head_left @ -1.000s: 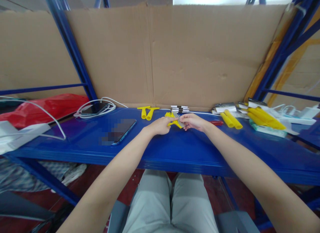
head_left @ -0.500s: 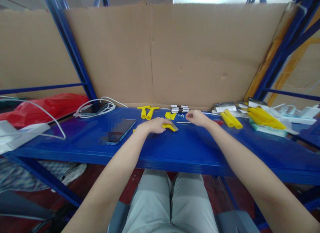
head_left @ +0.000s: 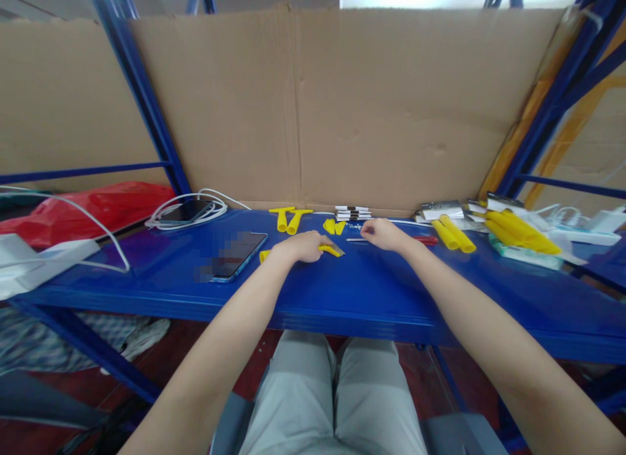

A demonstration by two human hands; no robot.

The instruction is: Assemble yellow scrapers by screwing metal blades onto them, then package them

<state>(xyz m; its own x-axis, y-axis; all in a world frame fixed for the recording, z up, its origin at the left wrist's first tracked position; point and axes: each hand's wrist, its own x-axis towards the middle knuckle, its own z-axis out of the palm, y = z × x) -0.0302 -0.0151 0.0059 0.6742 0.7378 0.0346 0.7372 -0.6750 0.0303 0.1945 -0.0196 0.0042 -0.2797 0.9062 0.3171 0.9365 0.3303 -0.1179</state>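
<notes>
My left hand (head_left: 304,246) is closed around a yellow scraper (head_left: 333,249). Its thin metal blade points right, and its handle end shows beyond my wrist. My right hand (head_left: 384,234) is closed, fingertips pinched together just above the table; whatever they hold is too small to make out. Below that hand lies a screwdriver (head_left: 426,240) with a red handle, its shaft reaching out to the left. Small shiny bits, perhaps screws (head_left: 354,226), are scattered behind it. Beside them are small yellow plastic pieces (head_left: 334,227).
Two yellow T-shaped handles (head_left: 293,221) and a stack of small white packs (head_left: 353,213) lie by the cardboard wall (head_left: 372,116). A phone (head_left: 239,256) is on the left. Yellow tubes (head_left: 454,234) and packets (head_left: 441,210) are at right on the blue table (head_left: 352,298).
My right hand has shifted slightly left and down, away from the scattered bits. The scraper in my left hand has turned and moved a little left.
</notes>
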